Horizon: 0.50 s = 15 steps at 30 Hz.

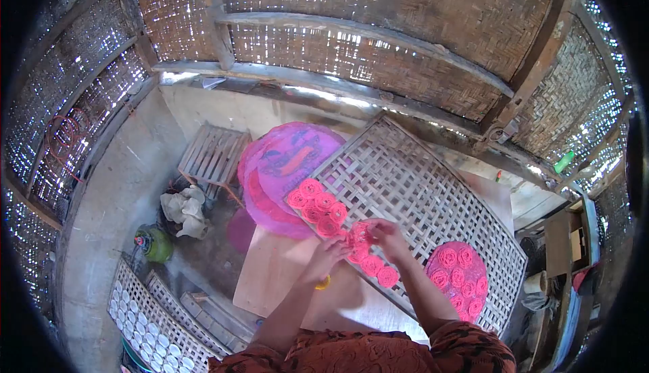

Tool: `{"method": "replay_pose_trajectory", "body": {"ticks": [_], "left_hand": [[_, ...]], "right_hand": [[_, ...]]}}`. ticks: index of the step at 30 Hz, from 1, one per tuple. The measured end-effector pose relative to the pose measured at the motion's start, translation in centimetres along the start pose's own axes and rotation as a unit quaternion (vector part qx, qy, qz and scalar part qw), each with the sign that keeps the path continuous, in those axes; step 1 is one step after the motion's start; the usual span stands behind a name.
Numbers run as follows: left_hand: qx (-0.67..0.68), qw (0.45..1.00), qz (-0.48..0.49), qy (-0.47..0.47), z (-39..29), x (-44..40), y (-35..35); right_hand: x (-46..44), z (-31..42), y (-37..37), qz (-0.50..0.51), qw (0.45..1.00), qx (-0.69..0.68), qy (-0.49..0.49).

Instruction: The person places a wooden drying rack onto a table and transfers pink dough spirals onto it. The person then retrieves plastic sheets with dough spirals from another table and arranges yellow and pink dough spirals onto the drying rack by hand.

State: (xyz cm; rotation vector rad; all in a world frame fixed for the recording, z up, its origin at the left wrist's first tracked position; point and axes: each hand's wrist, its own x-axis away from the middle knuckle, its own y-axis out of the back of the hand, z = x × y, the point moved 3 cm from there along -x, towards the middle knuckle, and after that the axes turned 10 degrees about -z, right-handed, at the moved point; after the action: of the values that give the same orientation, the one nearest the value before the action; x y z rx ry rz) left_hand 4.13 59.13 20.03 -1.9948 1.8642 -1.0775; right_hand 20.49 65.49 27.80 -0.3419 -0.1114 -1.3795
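Along the near edge of the woven bamboo rack (405,177), pink rosettes (328,225) already lie in rows, the right hand (388,236) pinching one, the left hand (326,259) beside it, grip unclear, while others sit on a round pink mat (451,245).

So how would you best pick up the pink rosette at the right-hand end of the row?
Probably by its rim, coming from the near side: the pink rosette looks round and lies by the near edge of the woven rack. Its neighbour crowds the upper left and the right forearm passes close on the right, leaving the near rim freest.
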Motion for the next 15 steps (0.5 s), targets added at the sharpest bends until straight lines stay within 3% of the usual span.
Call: {"method": "replay_pose_trajectory", "body": {"ticks": [4, 10, 15], "left_hand": [[0.062, 0.995, -0.046, 0.062, 0.8, 0.3, -1.1], [0.005, 0.999, -0.033, 0.003, 1.0, 0.2, -1.5], [0.058, 0.994, -0.09, 0.014, 1.2, 0.3, -1.7]], "right_hand": [[1.0, -1.4, 1.1, -0.07, 0.997, -0.028, -0.029], [1.6, -2.6, 1.1, -0.112, 0.986, -0.121, -0.031], [1.7, -3.7, 0.7, -0.147, 0.983, -0.111, 0.002]]}}
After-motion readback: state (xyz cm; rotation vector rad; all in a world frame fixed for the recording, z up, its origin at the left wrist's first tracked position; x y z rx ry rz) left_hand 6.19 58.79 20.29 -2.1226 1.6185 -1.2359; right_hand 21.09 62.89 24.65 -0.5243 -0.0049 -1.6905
